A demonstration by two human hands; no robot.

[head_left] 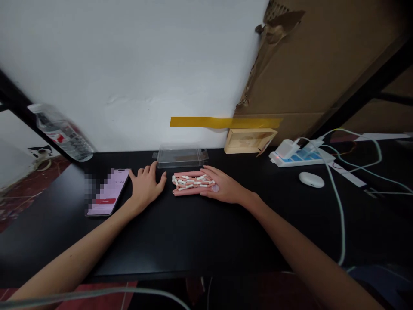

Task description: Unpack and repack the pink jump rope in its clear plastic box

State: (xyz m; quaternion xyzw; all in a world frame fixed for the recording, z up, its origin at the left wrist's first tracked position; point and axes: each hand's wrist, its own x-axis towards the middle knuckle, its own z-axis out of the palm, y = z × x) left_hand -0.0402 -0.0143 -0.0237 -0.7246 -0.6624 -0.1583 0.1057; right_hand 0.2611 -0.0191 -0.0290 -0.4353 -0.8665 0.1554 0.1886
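A bundled jump rope [193, 182] with pink handles and white and pink beads lies on the black table, just right of the middle. My right hand [222, 186] grips its right end, fingers along the far side and thumb along the near side; the palm hides that end. A small clear round piece [215, 188] shows by the palm. My left hand [146, 185] rests on the table with its fingers spread and holds nothing. It is between a phone [121, 183] and the jump rope. Behind both hands lies a clear plastic box [179, 157].
A water bottle [63, 133] leans at the far left. Against the back wall stands a shallow tan box [250, 141]. To the right are a power strip [301, 157] with plugs, a white earbud case [311, 179] and a loose cable [338, 211] crossing the table [193, 241].
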